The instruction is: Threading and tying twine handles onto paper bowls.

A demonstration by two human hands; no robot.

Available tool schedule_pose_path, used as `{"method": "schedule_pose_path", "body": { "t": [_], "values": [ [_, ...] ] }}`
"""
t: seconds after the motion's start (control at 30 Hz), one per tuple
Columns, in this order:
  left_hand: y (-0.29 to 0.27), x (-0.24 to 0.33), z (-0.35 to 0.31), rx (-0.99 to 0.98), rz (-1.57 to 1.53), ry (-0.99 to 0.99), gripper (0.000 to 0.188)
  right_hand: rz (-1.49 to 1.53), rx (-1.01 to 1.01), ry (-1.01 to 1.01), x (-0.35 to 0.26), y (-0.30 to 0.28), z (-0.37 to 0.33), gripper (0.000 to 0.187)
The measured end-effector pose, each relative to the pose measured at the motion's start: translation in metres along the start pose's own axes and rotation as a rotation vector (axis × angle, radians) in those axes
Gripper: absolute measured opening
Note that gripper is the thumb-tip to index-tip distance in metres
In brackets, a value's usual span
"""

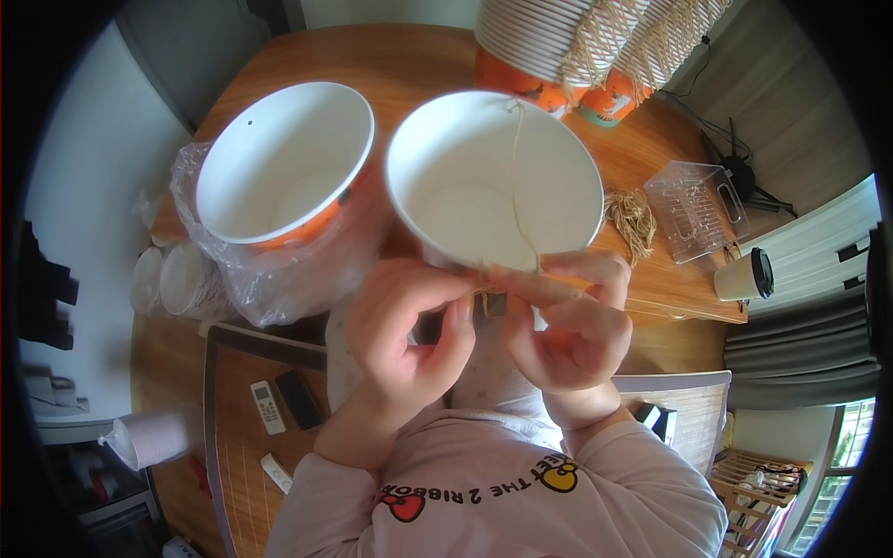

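Observation:
A large white paper bucket (446,163) stands in front of me at the table's near edge, its mouth tilted toward me. A thin straw-coloured string (517,177) is fixed at its far rim and crosses the mouth to the near rim. My left hand (400,316) is closed at the near rim, thumb and fingers pinching a short end of the string. Close beside it, my right hand (577,321) pinches the string too, with its index finger stretched toward the left fingertips. A small loop hangs below the fingers; its exact path is partly hidden.
A second bucket (279,158), orange outside, sits at left in a clear plastic bag (279,284). Stacked buckets (526,42) with strings stand at the back right. A string bundle (633,223), a clear acrylic box (688,209) and a lidded cup (739,282) are at right.

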State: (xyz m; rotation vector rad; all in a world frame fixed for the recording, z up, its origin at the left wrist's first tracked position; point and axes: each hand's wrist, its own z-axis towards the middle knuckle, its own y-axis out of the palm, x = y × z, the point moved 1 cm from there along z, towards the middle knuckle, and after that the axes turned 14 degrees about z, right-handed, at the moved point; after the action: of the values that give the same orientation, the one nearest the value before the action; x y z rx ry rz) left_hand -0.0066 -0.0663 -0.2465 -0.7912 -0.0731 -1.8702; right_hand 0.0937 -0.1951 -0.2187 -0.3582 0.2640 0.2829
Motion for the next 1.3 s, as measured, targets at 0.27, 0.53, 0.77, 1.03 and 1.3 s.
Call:
{"method": "schedule_pose_path", "body": {
  "t": [0.27,0.53,0.77,1.03,1.3],
  "values": [
    [0.008,-0.005,-0.016,-0.159,-0.354,-0.396,0.019,0.138,0.066,0.116,0.002,-0.001,-0.023,0.038],
    [0.013,0.005,-0.015,-0.210,-0.756,-0.579,0.016,-0.051,0.047,0.178,-0.010,-0.005,-0.036,0.035],
    [0.020,0.002,-0.015,-0.201,-0.731,-0.475,0.016,0.042,0.171,0.237,0.005,0.004,-0.055,0.038],
    [0.026,-0.012,-0.025,-0.260,-0.431,-0.330,0.013,-0.015,0.157,0.251,0.009,0.006,-0.057,0.040],
    [0.028,-0.017,-0.027,-0.250,-0.369,-0.352,0.012,-0.146,0.034,0.157,0.013,0.000,-0.050,0.046]
  ]
}}
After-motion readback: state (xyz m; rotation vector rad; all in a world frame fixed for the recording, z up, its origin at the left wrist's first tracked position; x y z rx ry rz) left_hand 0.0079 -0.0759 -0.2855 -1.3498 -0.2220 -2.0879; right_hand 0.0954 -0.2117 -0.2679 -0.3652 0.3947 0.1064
